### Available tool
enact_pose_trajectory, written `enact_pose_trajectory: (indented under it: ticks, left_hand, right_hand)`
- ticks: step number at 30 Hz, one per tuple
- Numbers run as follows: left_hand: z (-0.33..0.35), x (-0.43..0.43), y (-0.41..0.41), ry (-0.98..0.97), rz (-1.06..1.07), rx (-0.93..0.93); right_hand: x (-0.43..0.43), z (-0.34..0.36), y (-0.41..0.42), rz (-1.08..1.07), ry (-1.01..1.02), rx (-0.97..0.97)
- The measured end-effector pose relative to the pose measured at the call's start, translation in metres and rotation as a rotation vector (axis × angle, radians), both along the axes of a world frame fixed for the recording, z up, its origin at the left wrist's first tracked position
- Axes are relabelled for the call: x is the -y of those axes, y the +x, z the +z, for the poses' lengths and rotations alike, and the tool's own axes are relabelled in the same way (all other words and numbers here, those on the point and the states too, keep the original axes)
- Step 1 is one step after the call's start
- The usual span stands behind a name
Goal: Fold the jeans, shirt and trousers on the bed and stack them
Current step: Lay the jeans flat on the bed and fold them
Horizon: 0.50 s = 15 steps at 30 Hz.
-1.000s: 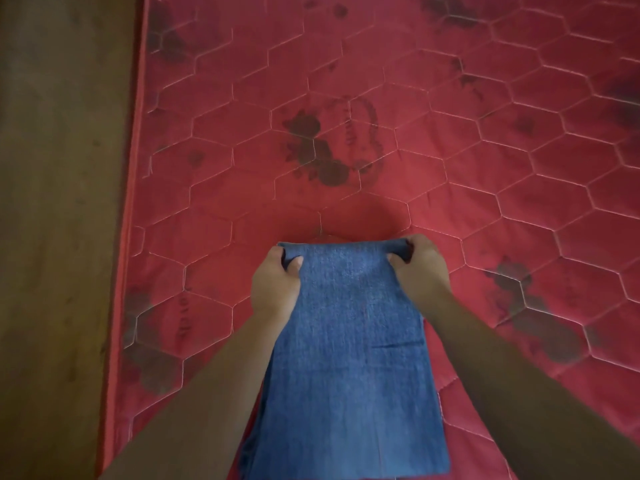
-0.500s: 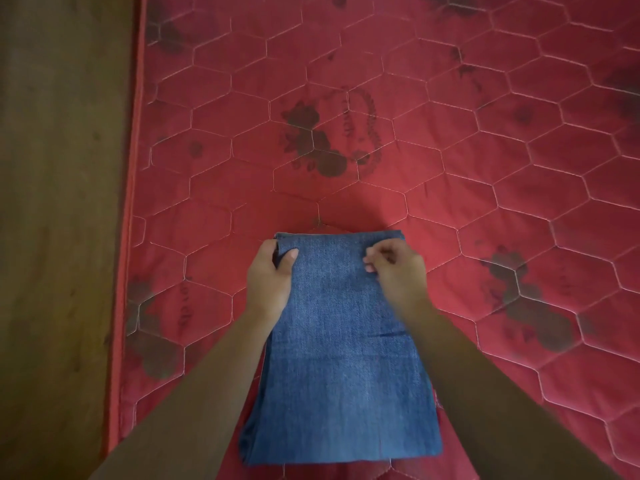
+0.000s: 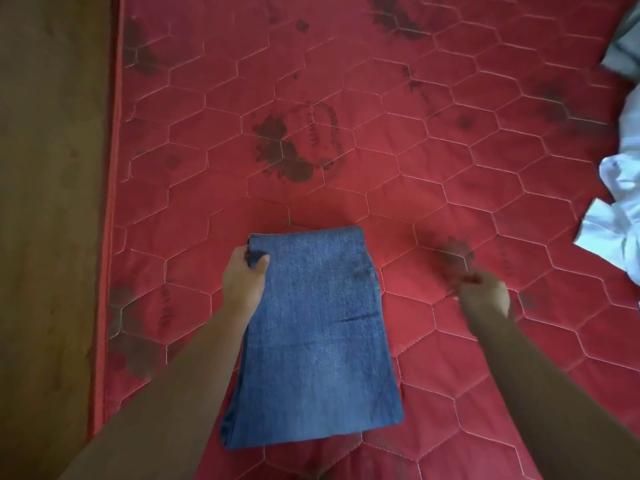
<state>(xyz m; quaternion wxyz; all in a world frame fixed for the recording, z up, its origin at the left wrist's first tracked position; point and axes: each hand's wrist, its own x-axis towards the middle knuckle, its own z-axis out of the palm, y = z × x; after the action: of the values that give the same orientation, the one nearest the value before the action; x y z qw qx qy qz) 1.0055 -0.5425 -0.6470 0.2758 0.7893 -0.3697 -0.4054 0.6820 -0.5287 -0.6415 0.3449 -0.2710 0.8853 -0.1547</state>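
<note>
now left hand (image 3: 242, 284) fingers clamp the jeans (image 3: 322, 337) by the far corner on the bed (image 3: 450, 150); right hand (image 3: 485, 294), apart to their right, is blurred, fingers unreadable. square the folded edges before letting go.

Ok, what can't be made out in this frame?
Head view: motion blur smears the right hand; its finger pose is unclear, though it is off the jeans.
The right frame edge cuts off the pale clothes; shirt or trousers, cannot tell.
The left hand has a grip on the jeans' far left corner; denim hides its fingertips.
The top layer hides the jeans' folds beneath.
</note>
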Motion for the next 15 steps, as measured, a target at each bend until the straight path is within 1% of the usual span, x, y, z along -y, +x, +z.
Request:
enact_pose_trajectory:
  ticks: [2,4,5,7,9,10,12,15]
  left_hand:
    - [0.000,-0.001,-0.001,-0.001,-0.021,0.015]
    - [-0.001,-0.001,0.001,-0.010,-0.036,0.030]
    - [-0.003,-0.001,0.003,-0.013,-0.045,0.037]
    - [-0.006,-0.001,0.008,-0.033,-0.082,0.065]
    - [-0.010,-0.003,0.012,-0.035,-0.133,0.087]
    - [-0.012,-0.004,0.013,-0.024,-0.139,0.078]
    - [-0.014,-0.006,0.012,0.004,-0.091,-0.012]
    - [-0.017,-0.006,0.011,0.009,0.017,-0.152]
  right_hand:
    - [-0.006,0.001,0.002,0.050,0.054,-0.115]
    - [-0.007,0.004,0.017,0.188,-0.026,-0.154]
    - [-0.006,0.005,0.027,0.282,-0.105,-0.131]
    - [-0.002,0.005,0.052,0.430,-0.207,0.004]
    - [0.004,0.001,0.076,0.524,-0.174,0.172]
    - [0.007,-0.002,0.086,0.540,-0.134,0.236]
    - [0.016,-0.007,0.102,0.503,-0.097,0.316]
    - [0.030,-0.012,0.111,0.393,-0.094,0.358]
